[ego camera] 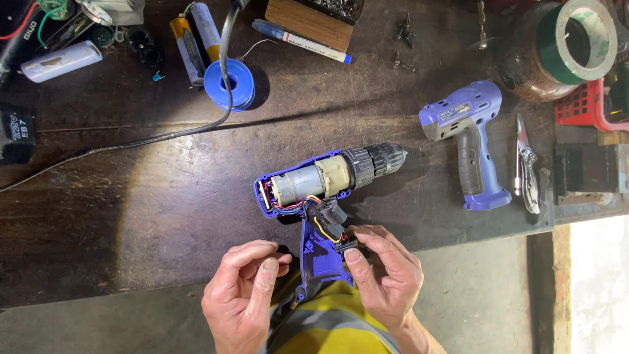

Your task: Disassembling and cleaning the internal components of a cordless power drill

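Head view looks straight down on our dark wooden workbench (131, 196), and we read it from the left. At the far left lie a white cylinder (61, 61) and a black block (14, 134), well apart from our work; a black cable (164, 134) runs from there across the bench toward a blue tape roll (228, 84), and it could snag a sleeve and drag small parts along. Our left hand (244, 288) hangs at the bench edge with fingers curled loosely and pinched on nothing we can see, so it steadies nothing. Just beside it lies the opened drill half (321, 196), motor and wires bare, its handle reaching over the edge toward our yellow garment (327, 321). Our right hand (386, 275) has thumb and forefinger closed on the small black connector (346, 246) at the end of the wires in the handle. A hard pull here could, we judge, tear a thin wire or tip the unsupported shell off the bench. Further right lie loose screws (404, 33), easily brushed away, the other shell half (468, 141), folding pliers (526, 167) and a green tape roll (576, 39).
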